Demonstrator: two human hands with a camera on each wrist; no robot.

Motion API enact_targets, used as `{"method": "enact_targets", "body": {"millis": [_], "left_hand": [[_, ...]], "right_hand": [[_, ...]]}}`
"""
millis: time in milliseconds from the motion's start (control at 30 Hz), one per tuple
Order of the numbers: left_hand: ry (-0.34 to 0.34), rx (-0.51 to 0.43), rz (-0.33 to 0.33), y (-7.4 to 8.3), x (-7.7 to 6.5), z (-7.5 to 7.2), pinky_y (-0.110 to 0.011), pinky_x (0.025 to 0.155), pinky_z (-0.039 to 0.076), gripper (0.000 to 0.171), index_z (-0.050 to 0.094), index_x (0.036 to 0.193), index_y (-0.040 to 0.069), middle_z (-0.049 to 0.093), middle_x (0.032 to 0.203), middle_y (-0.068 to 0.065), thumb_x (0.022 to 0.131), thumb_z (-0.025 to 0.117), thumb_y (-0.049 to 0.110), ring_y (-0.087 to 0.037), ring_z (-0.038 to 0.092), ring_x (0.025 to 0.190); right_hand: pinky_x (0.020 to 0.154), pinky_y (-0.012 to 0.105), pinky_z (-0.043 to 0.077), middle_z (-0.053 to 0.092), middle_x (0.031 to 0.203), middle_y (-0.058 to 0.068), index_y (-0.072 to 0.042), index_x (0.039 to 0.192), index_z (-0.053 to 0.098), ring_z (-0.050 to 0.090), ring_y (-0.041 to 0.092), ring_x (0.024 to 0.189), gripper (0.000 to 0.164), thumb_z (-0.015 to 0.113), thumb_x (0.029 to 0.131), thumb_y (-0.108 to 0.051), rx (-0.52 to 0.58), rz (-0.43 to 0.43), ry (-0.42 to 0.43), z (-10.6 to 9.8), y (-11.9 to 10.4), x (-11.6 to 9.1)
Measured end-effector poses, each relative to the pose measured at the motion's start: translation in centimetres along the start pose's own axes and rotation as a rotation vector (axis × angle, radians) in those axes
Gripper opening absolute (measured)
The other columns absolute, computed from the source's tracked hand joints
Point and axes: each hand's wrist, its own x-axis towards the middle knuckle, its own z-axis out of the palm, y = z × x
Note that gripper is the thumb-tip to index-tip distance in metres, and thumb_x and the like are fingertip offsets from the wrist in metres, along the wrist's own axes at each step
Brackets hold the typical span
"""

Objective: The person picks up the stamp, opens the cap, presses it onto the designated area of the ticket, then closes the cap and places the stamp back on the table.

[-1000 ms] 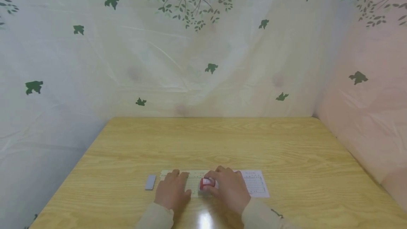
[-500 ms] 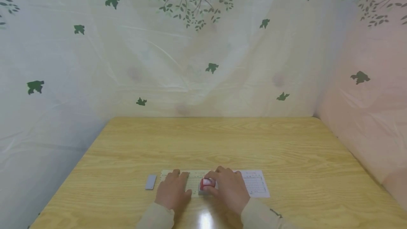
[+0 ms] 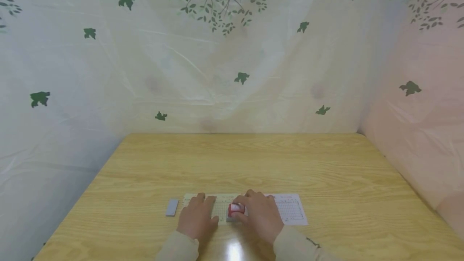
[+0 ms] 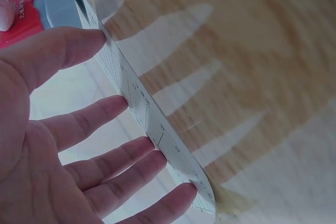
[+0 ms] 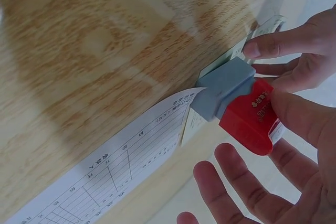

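Red-and-grey stamp, pinched by the right fingers; left fingers, spread, touch the yellowish sheet.

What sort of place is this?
Probably a screened-off desk workspace, indoors: a wood-grain table, a leaf-patterned curtain behind and beside it, and a white printed form on top.

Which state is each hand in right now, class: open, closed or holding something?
Left hand: open, touching the pale yellow printed sheet.
Right hand: holding the red-and-grey stamp-like object.
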Motion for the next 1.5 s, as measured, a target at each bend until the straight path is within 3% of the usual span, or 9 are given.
{"method": "enact_targets", "body": {"millis": [767,1133,1500], "left_hand": [[0.003,0.0,0.021,-0.1,0.3,0.2,-0.054,0.072,0.047,0.048,0.058,0.114,0.004,0.053,0.115,-0.022,0.072,0.07,0.025,-0.038,0.052,0.101],[0.005,0.002,0.017,-0.2,0.3,0.1,-0.055,0.071,0.047,0.048,0.058,0.114,0.004,0.053,0.113,-0.022,0.072,0.071,0.025,-0.038,0.052,0.099],[0.029,-0.002,0.034,-0.6,0.6,0.1,-0.054,0.07,0.048,0.048,0.058,0.113,0.004,0.054,0.111,-0.021,0.071,0.071,0.024,-0.037,0.053,0.098]], "right_hand": [[0.066,0.038,0.041,0.057,0.083,-0.009,-0.031,0.094,0.067,0.052,0.013,0.075,0.026,0.063,0.074,-0.047,0.021,-0.014,-0.015,0.3,-0.1,0.2],[0.068,0.036,0.04,0.054,0.075,-0.01,-0.028,0.095,0.069,0.049,0.01,0.069,0.027,0.067,0.072,-0.042,-0.032,-0.025,-0.042,0.2,-0.7,0.8],[0.068,0.038,0.042,0.056,0.077,-0.008,-0.034,0.098,0.068,0.051,0.012,0.069,0.029,0.063,0.073,-0.047,-0.124,-0.028,-0.042,0.8,-0.4,1.2]]}}
